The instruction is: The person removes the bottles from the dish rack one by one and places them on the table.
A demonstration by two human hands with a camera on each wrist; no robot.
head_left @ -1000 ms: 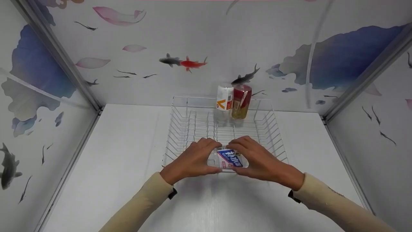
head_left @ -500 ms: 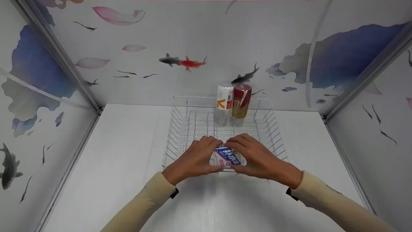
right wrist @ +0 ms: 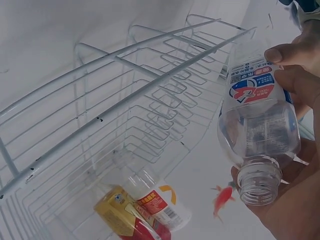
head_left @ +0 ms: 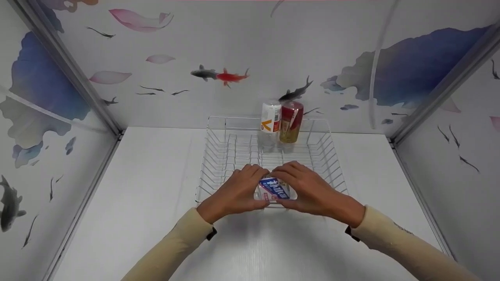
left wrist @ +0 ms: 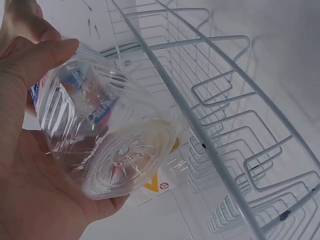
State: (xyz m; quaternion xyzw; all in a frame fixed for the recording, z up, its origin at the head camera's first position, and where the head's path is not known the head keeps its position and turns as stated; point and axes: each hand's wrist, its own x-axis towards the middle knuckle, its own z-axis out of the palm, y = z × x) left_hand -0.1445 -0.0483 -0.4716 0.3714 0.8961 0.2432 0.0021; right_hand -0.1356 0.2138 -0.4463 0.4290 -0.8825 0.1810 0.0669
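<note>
A clear plastic bottle (head_left: 274, 189) with a blue, white and pink label lies sideways between my two hands, over the near part of the white wire rack. My left hand (head_left: 236, 191) grips it toward the base, and the ridged round bottom (left wrist: 130, 157) faces the left wrist camera. Fingers and thumb of my right hand (head_left: 314, 191) curl round the neck half. Its open, threaded mouth (right wrist: 260, 182) shows no cap in the right wrist view. Both thumbs are on the near side, their tips almost meeting.
The wire rack (head_left: 234, 117) stands on a white table (head_left: 156, 171). At its back are a white-labelled bottle (head_left: 270, 117) and a red and gold can (head_left: 291, 123), side by side. Walls printed with fish (head_left: 232, 76) enclose the table on three sides.
The bottle has shifted slightly left and farther from me. My right hand has come a little closer to the left one. Both hands keep their grip.
</note>
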